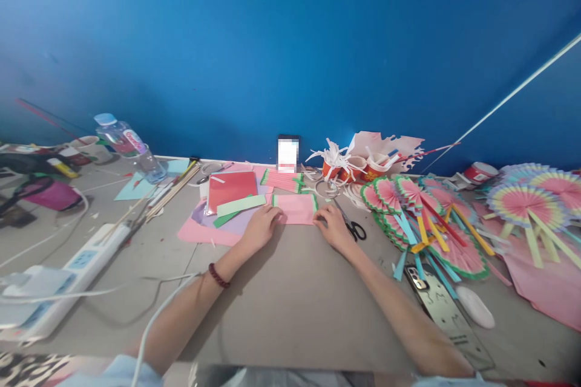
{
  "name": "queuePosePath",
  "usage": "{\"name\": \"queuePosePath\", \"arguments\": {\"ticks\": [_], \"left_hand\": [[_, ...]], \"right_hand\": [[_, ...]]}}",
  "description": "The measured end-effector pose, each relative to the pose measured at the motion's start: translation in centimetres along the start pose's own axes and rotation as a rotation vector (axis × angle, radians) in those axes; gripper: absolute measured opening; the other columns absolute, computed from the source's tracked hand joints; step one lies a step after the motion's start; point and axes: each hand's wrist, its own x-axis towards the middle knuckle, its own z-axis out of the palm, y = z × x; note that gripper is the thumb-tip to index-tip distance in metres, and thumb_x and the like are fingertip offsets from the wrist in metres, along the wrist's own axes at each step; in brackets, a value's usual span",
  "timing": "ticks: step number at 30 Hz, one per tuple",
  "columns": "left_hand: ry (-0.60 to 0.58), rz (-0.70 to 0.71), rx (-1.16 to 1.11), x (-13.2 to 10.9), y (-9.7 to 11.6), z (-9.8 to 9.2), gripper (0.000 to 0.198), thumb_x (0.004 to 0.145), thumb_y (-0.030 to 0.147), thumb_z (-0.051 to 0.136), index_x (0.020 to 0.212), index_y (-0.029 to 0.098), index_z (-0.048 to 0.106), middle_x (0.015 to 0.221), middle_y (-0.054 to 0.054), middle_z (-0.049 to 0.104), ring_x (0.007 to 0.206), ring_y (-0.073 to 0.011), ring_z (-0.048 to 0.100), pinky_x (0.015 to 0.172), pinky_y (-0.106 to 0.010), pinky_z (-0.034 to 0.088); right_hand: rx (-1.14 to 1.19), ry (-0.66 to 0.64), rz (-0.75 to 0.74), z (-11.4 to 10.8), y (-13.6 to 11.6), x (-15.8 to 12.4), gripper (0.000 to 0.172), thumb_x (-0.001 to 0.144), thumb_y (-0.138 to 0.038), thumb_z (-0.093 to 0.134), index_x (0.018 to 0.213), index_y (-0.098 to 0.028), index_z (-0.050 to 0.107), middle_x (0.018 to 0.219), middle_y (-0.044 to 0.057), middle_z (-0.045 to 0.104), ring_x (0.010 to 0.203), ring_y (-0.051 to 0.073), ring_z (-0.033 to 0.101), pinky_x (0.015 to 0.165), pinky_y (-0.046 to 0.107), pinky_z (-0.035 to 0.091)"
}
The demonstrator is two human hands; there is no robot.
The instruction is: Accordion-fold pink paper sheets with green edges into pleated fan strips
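A pink sheet of paper (297,209) with green strips along its left and right edges lies flat on the table in front of me. Its lower left corner is pinched between the fingers of my left hand (263,227). On the opposite side, my right hand (334,226) has its fingers closed at the lower right edge. Just behind the sheet is a pleated pink-and-green paper strip (282,179). Light green paper strips (240,205) lie beside my left hand, over a red paper pack (232,190). Black-handled scissors (357,230) lie beside my right hand.
Pleated paper fans (454,242) spread over the right side, near a phone (442,308) and a white mouse (475,306). Red paper cups (354,168) stand at the back. At left are a water bottle (131,144), wooden sticks (172,190) and a power strip (82,266) with cables.
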Motion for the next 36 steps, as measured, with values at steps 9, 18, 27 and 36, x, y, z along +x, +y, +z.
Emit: {"name": "queuePosePath", "arguments": {"ticks": [9, 18, 27, 36], "left_hand": [[-0.092, 0.209, 0.368, -0.8, 1.0, 0.5, 0.023, 0.086, 0.007, 0.044, 0.097, 0.016, 0.061, 0.091, -0.007, 0.06, 0.091, -0.0209, 0.051, 0.08, -0.034, 0.038], [-0.064, 0.254, 0.532, -0.4, 1.2, 0.3, 0.016, 0.087, 0.014, 0.05, 0.093, 0.019, 0.064, 0.082, -0.004, 0.061, 0.08, -0.0192, 0.054, 0.08, -0.035, 0.034], [-0.071, 0.313, 0.643, -0.5, 1.3, 0.6, 0.015, 0.087, 0.01, 0.048, 0.084, 0.015, 0.062, 0.078, -0.005, 0.059, 0.075, -0.0184, 0.053, 0.074, -0.034, 0.034], [-0.107, 0.237, 0.605, -1.3, 3.2, 0.2, 0.019, 0.084, 0.006, 0.043, 0.082, 0.014, 0.061, 0.078, -0.008, 0.057, 0.077, -0.0214, 0.053, 0.076, -0.038, 0.035]], "right_hand": [[-0.245, -0.015, -0.109, 0.1, -2.4, -1.3, 0.018, 0.084, -0.009, 0.05, 0.087, -0.017, 0.066, 0.092, 0.005, 0.062, 0.091, 0.018, 0.051, 0.082, 0.027, 0.036], [-0.439, -0.079, -0.108, -1.0, -3.8, -1.5, 0.016, 0.086, -0.019, 0.052, 0.091, -0.018, 0.067, 0.085, 0.005, 0.065, 0.082, 0.016, 0.054, 0.074, 0.026, 0.033], [-0.586, -0.085, -0.182, 0.0, -3.2, -1.3, 0.011, 0.085, -0.017, 0.055, 0.085, -0.019, 0.066, 0.082, 0.005, 0.064, 0.08, 0.016, 0.055, 0.072, 0.028, 0.033], [-0.616, -0.119, -0.142, 0.2, -5.2, -2.6, 0.025, 0.082, -0.005, 0.048, 0.099, -0.013, 0.064, 0.089, 0.012, 0.065, 0.082, 0.021, 0.059, 0.074, 0.033, 0.043]]}}
